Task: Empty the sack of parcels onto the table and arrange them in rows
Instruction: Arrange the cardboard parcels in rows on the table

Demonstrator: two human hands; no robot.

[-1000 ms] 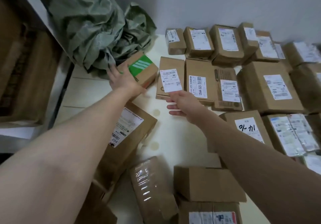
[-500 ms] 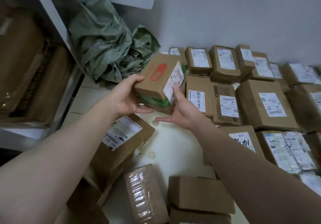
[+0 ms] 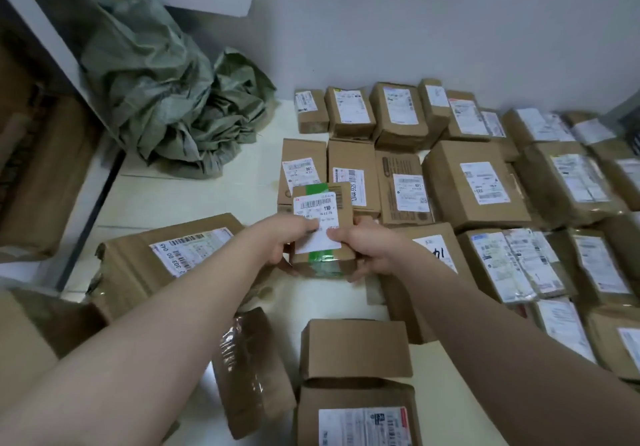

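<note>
The green-taped parcel point(image 3: 322, 234) had turned label-up and come down to the counter point(image 3: 214, 196), in front of the second row. The left hand point(image 3: 277, 241) and right hand point(image 3: 367, 251) gripped its sides. Released crooked, it could shove the handwritten-label box point(image 3: 433, 248) askew.

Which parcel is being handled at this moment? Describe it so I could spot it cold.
From the crumpled green sack at the far left of the table, come nearer and right to the rows of brown boxes. The small box is at their near-left edge, gripped by the left hand and right hand. It alone shows green tape under its white label.
</note>
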